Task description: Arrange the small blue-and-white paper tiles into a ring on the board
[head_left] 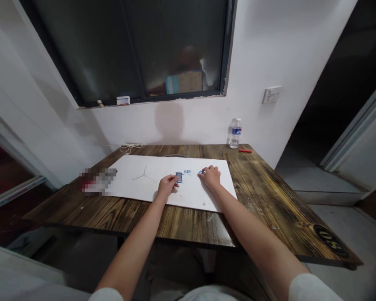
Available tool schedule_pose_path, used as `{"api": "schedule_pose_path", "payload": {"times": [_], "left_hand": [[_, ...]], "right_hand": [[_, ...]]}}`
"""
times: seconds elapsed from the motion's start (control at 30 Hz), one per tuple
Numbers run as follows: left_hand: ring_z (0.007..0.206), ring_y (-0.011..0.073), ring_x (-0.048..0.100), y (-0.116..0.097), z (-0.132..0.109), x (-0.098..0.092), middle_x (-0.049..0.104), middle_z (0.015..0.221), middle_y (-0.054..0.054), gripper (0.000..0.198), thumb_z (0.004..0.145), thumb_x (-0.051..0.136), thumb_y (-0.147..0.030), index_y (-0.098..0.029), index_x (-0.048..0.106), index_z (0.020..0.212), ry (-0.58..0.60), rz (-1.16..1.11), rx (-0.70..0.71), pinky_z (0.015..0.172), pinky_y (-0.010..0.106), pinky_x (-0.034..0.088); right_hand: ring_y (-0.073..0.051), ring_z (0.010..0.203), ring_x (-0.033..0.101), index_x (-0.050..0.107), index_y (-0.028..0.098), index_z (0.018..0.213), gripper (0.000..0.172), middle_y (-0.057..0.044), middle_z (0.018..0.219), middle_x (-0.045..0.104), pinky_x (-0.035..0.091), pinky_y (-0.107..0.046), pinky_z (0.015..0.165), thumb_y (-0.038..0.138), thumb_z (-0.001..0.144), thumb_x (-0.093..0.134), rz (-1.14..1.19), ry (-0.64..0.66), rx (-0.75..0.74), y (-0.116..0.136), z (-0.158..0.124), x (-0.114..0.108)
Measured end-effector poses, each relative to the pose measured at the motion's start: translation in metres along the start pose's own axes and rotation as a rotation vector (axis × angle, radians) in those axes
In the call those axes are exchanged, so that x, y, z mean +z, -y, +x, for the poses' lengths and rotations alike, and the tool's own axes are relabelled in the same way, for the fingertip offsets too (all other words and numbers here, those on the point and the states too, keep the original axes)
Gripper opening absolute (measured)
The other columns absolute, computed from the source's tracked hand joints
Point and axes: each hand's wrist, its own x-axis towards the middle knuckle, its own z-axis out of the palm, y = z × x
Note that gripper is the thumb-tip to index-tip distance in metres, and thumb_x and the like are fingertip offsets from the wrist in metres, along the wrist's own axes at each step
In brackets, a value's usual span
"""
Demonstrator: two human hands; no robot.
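Observation:
A white sheet [188, 188] lies on the dark wooden table [263, 196]. My left hand [167, 187] rests on it, its fingertips touching a small stack of blue paper clips [179, 177]. My right hand [210, 176] sits a little farther right, with its fingers over a blue clip [201, 172]. Between the hands, a short row of blue clips [187, 171] lies on the sheet. A thin Y-shaped line or thread [142, 174] marks the sheet to the left. The small parts are too small to show any grip.
A pixelated patch [97, 182] covers something at the sheet's left end. Along the table's back edge are a coil of white cord [130, 147], a water bottle [235, 133] and a red stick [245, 151]. A white wall and dark window [131, 50] rise behind.

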Motion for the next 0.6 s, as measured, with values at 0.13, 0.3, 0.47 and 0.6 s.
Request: {"api": "schedule_pose_path", "payload": {"times": [0.13, 0.3, 0.47, 0.6], "left_hand": [[0.051, 0.0100, 0.059, -0.001, -0.001, 0.000, 0.064, 0.068, 0.002, 0.046, 0.050, 0.081, -0.049, -0.015, 0.064, 0.076, -0.001, 0.012, 0.006, 0.036, 0.015, 0.034], [0.053, 0.0105, 0.059, 0.000, 0.000, -0.001, 0.065, 0.071, 0.003, 0.046, 0.051, 0.081, -0.050, -0.015, 0.065, 0.077, -0.004, 0.031, 0.011, 0.037, 0.015, 0.035], [0.053, 0.0109, 0.059, 0.000, 0.000, -0.001, 0.064, 0.068, 0.003, 0.046, 0.052, 0.080, -0.051, -0.015, 0.064, 0.077, -0.013, 0.048, 0.007, 0.037, 0.015, 0.035], [0.053, 0.0106, 0.059, 0.000, 0.001, -0.001, 0.064, 0.070, 0.002, 0.046, 0.052, 0.080, -0.051, -0.015, 0.065, 0.078, -0.010, 0.034, 0.003, 0.037, 0.016, 0.036]], "right_hand": [[-0.030, 0.106, 0.045, 0.071, 0.023, 0.103, 0.034, -0.012, 0.111, 0.059, 0.034, -0.037, 0.082, 0.046, 0.078, 0.065, 0.060, 0.015, 0.037, -0.004, 0.003, 0.002], [-0.028, 0.101, 0.048, 0.069, 0.022, 0.095, 0.027, -0.009, 0.100, 0.064, 0.034, -0.036, 0.080, 0.037, 0.072, 0.071, 0.189, -0.023, 0.025, -0.006, 0.004, 0.003], [-0.018, 0.084, 0.056, 0.066, 0.022, 0.085, 0.014, -0.001, 0.085, 0.068, 0.037, -0.030, 0.076, 0.022, 0.072, 0.064, 0.436, -0.012, -0.027, -0.007, 0.004, 0.008], [-0.016, 0.075, 0.059, 0.067, 0.020, 0.078, 0.012, -0.001, 0.081, 0.069, 0.042, -0.028, 0.070, 0.027, 0.069, 0.064, 0.695, -0.015, -0.077, -0.003, 0.006, 0.016]]}}
